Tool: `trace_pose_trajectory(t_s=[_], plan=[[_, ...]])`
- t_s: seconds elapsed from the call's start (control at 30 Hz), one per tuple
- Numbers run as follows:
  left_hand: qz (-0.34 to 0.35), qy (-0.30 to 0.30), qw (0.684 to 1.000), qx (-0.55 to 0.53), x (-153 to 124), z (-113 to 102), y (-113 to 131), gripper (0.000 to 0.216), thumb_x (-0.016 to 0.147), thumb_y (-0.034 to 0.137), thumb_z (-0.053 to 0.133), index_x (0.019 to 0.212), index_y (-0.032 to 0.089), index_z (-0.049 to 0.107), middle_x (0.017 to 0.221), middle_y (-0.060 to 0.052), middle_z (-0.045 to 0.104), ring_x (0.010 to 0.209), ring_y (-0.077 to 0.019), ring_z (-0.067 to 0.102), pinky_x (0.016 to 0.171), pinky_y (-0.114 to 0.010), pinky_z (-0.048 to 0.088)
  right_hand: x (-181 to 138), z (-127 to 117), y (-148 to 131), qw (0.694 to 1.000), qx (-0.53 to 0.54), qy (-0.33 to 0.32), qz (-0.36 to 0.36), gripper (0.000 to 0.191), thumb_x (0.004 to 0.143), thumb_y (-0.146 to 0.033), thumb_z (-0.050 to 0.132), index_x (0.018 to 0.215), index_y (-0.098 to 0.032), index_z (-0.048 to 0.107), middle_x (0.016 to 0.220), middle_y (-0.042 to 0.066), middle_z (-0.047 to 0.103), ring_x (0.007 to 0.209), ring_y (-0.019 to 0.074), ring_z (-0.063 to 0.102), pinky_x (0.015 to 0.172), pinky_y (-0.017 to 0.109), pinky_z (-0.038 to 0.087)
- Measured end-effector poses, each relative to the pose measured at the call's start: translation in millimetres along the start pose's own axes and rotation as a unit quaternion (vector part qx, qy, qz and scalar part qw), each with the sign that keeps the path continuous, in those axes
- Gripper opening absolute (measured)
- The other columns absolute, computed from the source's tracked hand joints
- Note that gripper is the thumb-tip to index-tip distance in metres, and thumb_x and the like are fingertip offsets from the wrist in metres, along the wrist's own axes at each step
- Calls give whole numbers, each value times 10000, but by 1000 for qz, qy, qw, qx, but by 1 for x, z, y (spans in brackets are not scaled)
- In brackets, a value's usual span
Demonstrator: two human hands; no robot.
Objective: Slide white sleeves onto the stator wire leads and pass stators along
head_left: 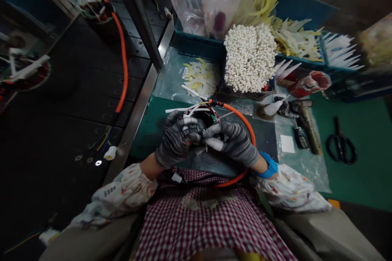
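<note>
Both hands wear grey striped gloves with whitish fingertips. They meet at the near side of a round motor stator (pixel 204 118) with dark windings, white sleeving and thin wires. My left hand (pixel 177 136) is closed at the stator's left, thumb and fingers pinched together. My right hand (pixel 231 138) is pinched too, its fingertips almost touching the left ones. Whatever small piece lies between the fingertips is hidden. An orange cable (pixel 246 124) leaves the top of the stator, curves right around my right wrist and comes back over my lap. White sleeving tubes (pixel 175 110) stick out leftward.
Behind stand a box of white sticks (pixel 249 57), yellowish curved strips (pixel 295 40) and plastic bags (pixel 211 4). At right lie a hammer (pixel 309 126), black scissors (pixel 340 147) and a white-nozzled bottle (pixel 272 108). A metal post (pixel 137 16) and another wired stator (pixel 98 12) are left.
</note>
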State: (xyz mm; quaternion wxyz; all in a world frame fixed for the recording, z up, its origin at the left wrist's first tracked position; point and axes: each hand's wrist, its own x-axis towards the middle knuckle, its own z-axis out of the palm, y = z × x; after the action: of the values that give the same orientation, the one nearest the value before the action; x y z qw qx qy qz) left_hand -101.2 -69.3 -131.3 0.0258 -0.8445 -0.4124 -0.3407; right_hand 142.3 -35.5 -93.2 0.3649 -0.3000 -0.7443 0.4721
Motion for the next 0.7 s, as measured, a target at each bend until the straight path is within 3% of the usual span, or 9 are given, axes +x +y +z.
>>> trace_pose_trajectory(t_s=[0.07, 0.23, 0.3, 0.4, 0.47, 0.53, 0.7], plan=[[8, 12, 1000, -5, 2, 0, 0, 182, 976, 510, 761, 987, 329, 766, 1038, 54, 835, 1189, -228, 745, 1395, -494, 273, -9, 3, 7, 998, -35, -37, -45, 94, 1035, -323, 794, 1087, -263, 844, 1019, 43, 871, 885, 205, 818, 849, 343, 670], [-4, 16, 999, -28, 3, -1, 0, 178, 971, 509, 740, 956, 331, 745, 1130, 31, 838, 1177, -247, 752, 1386, -522, 312, -34, 11, 14, 998, -46, -13, 43, 217, 1074, -451, 766, 1215, -286, 770, 1059, 25, 841, 955, 201, 809, 888, 336, 665], [-15, 14, 999, -43, 3, -1, 0, 152, 967, 493, 747, 970, 342, 744, 1146, 38, 838, 1181, -258, 759, 1400, -542, 300, -37, 13, 9, 996, -77, -38, -16, 170, 1084, -397, 749, 1197, -272, 772, 1090, 47, 838, 979, 206, 807, 901, 338, 658], [-31, 35, 997, -57, 3, 1, 2, 47, 997, 369, 701, 973, 340, 729, 1171, 46, 835, 1158, -239, 772, 1395, -533, 316, -23, 19, -1, 987, -117, -78, -78, 132, 1063, -350, 744, 1133, -247, 788, 1052, 56, 832, 858, 189, 779, 779, 303, 633], [-37, 64, 996, -55, 4, 4, 5, 44, 996, 315, 683, 999, 332, 723, 1168, 33, 834, 1153, -232, 774, 1379, -532, 333, -4, 25, -5, 993, -109, -41, -33, 131, 1055, -356, 724, 1091, -245, 783, 967, 27, 811, 773, 179, 741, 714, 298, 610], [-37, 80, 995, -45, 7, 6, 8, 29, 988, 351, 716, 998, 323, 713, 1157, 24, 835, 1189, -245, 764, 1376, -534, 315, 16, 31, -5, 994, -109, 23, 7, 143, 1057, -363, 683, 1053, -255, 776, 982, 25, 796, 838, 199, 749, 763, 328, 624], [-16, 77, 997, -18, -5, 4, 13, 108, 995, 404, 789, 1021, 342, 704, 1057, 52, 842, 1290, -247, 720, 1407, -505, 185, 26, 22, 1, 969, -87, 225, -48, 137, 1093, -317, 591, 1063, -292, 723, 1083, 38, 793, 1017, 226, 766, 969, 426, 653]])
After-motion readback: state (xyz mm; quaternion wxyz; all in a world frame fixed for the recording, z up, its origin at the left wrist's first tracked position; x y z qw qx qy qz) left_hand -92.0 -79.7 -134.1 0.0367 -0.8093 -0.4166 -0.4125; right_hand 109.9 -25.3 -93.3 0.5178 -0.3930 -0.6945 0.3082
